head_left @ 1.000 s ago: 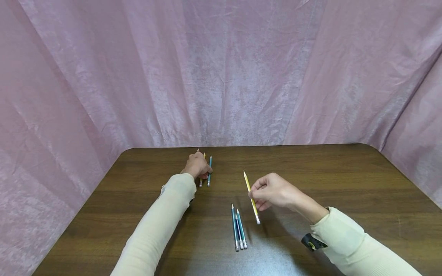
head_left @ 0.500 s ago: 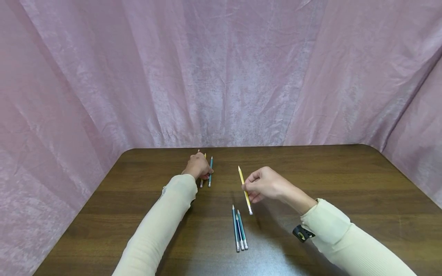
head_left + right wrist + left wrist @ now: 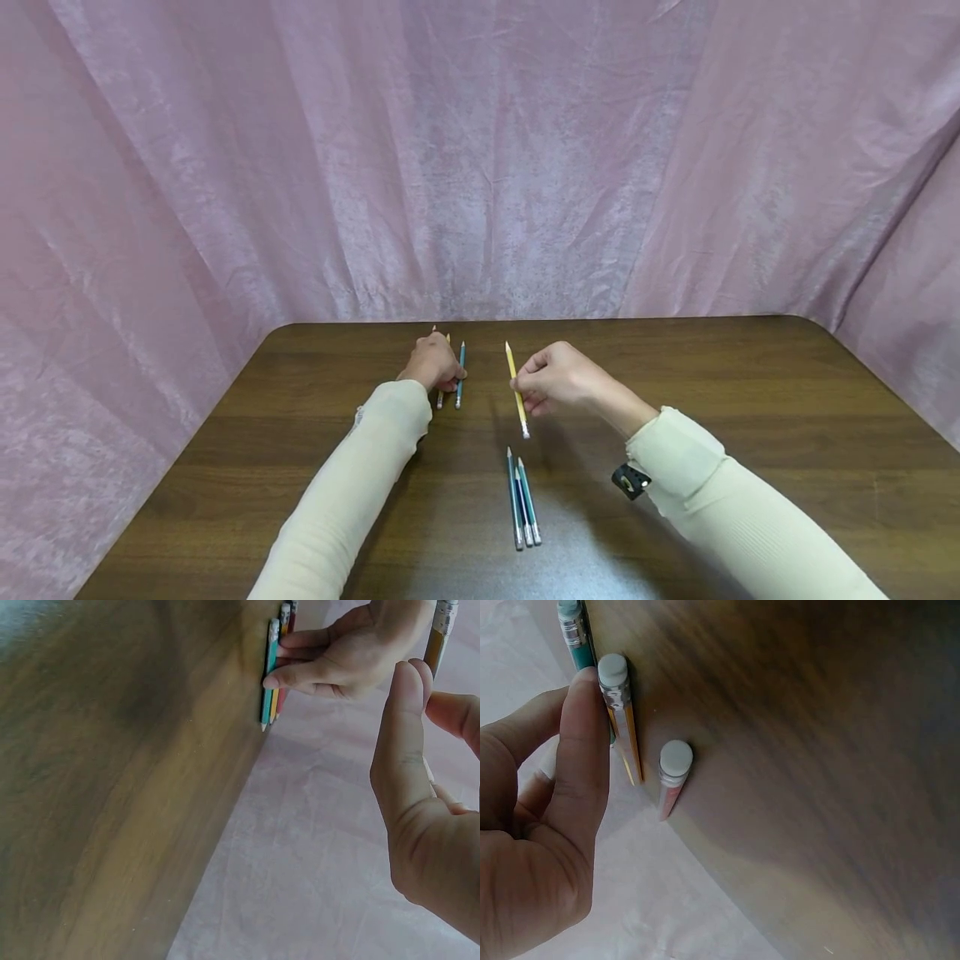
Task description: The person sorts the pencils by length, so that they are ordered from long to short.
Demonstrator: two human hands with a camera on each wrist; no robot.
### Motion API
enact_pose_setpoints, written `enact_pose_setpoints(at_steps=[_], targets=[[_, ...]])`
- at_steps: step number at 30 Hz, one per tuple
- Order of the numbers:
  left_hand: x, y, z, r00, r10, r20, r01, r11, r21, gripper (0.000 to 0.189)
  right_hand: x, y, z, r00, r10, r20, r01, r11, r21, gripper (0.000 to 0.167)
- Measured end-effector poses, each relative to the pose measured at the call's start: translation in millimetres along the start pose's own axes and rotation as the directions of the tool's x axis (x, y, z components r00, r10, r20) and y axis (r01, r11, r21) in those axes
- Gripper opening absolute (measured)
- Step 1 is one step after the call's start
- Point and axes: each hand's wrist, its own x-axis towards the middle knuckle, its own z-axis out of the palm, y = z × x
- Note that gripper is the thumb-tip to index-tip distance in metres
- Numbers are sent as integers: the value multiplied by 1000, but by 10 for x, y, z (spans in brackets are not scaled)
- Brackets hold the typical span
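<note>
Over the far left of the table, my left hand [image 3: 432, 362] holds a teal pencil [image 3: 461, 367] between thumb and fingers, with its eraser end toward me. A yellow pencil [image 3: 622, 712] and a red pencil [image 3: 671, 796] lie beside it, partly hidden by that hand in the head view. My right hand [image 3: 558, 379] pinches another yellow pencil [image 3: 513, 367] near its middle, tip pointing away, above the table to the right of the left hand's pencils. The right wrist view shows its eraser end [image 3: 442, 622] above the fingertips.
Closer to me, several teal and dark blue pencils [image 3: 512, 500] lie side by side on the brown wooden table [image 3: 712, 367]. Pink curtains [image 3: 480, 167] hang behind the table's far edge. A black device [image 3: 630, 481] sits at the right wrist.
My right hand has carried the yellow pencil leftward and away from me, closer to the left hand. The left hand has stayed at the teal pencil.
</note>
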Motion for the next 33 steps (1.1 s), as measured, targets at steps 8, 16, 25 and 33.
enact_pose_setpoints(at_steps=[8,16,25,33], targets=[[-3,2,-10,1000,-11,1,11,1000,-6,15,184,-127,-6,1000,18,2,-18,1000,2,14],[-24,1,-11,1000,-18,3,18,1000,-22,15,346,-206,22,999,32,-13,-31,999,27,14],[-18,9,-8,1000,-1,3,1,1000,-6,16,457,-232,11,998,48,-39,-48,999,-2,17],[-20,22,1,1000,-10,-3,10,1000,-18,16,564,-204,15,996,67,-53,-66,998,17,16]])
